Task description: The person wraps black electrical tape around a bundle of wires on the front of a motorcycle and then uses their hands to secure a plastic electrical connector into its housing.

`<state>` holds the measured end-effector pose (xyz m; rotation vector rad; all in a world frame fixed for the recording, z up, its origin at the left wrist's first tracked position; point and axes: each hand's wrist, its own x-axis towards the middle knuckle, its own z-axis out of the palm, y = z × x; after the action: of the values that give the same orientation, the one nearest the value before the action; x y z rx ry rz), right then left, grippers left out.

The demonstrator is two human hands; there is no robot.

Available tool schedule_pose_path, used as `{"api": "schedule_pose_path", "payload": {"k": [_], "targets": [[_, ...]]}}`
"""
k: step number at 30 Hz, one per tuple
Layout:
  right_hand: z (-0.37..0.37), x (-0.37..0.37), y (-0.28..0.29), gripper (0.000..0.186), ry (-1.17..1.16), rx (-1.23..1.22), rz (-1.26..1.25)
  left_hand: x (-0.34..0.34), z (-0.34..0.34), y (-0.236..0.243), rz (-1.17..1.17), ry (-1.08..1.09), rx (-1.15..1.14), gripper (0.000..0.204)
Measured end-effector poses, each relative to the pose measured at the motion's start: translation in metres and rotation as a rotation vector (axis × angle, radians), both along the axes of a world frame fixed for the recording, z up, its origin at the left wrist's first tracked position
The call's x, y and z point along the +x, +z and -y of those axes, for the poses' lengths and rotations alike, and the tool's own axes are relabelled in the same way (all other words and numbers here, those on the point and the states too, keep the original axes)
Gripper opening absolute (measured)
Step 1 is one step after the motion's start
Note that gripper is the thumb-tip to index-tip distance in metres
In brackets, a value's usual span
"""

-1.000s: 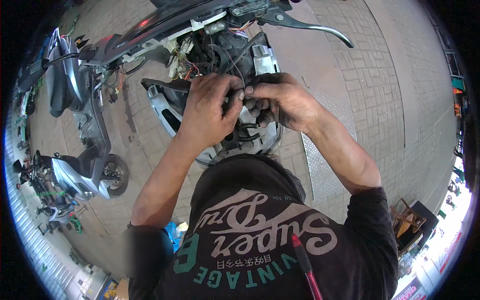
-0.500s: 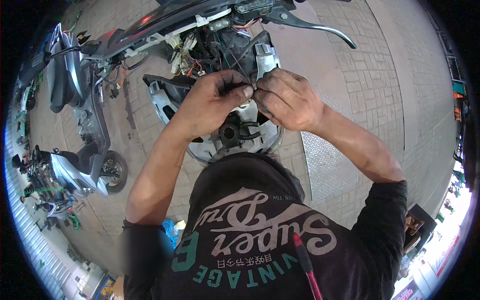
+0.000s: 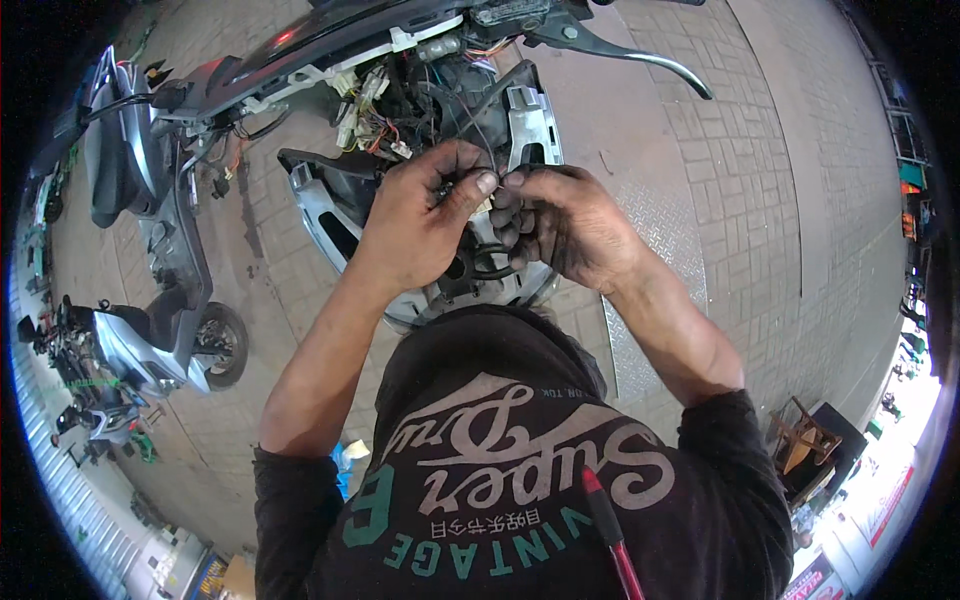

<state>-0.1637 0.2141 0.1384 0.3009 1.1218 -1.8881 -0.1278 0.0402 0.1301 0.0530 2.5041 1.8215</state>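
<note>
A thin dark wire (image 3: 478, 128) runs down from the opened front of a scooter to my fingertips. My left hand (image 3: 420, 220) pinches it between thumb and index finger. Meeting it tip to tip, my right hand (image 3: 585, 225) is closed in a pinch on the wire's end, its other fingers curled and the blackened palm turned up. The exact end between the fingertips is too small to make out. Beyond my hands lies a bundle of coloured wires (image 3: 392, 135) with pale plug connectors (image 3: 350, 125). Silver-grey body panels (image 3: 530, 115) flank it, partly hidden by my hands.
The handlebar's brake lever (image 3: 650, 62) reaches out at the upper right. A ridged metal plate (image 3: 660, 240) lies on the paved floor (image 3: 745, 180) to the right. Other scooters (image 3: 160, 345) stand at the left. A wooden item (image 3: 805, 450) sits at the lower right.
My right hand has rolled over, its palm now facing up, and the right elbow has come inward. The left hand has shifted slightly, still pinching at the wire.
</note>
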Motion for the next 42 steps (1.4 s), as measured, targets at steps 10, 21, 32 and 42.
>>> {"api": "schedule_pose_path", "payload": {"k": [10,21,32,42], "targets": [[0.003,0.005,-0.011,0.016,0.018,0.251,-0.339,0.003,-0.007,-0.004,-0.119,-0.028,-0.282,0.022],[-0.004,-0.007,-0.009,0.017,0.070,0.343,-0.847,-0.007,0.000,0.010,0.068,-0.127,-0.096,0.021],[0.004,-0.005,-0.003,0.016,0.082,0.144,-0.200,0.001,0.004,-0.006,-0.220,-0.110,-0.392,0.020],[0.001,-0.030,-0.006,0.011,0.147,0.431,-1.857,-0.016,0.010,0.014,0.144,-0.122,0.045,0.024]]}}
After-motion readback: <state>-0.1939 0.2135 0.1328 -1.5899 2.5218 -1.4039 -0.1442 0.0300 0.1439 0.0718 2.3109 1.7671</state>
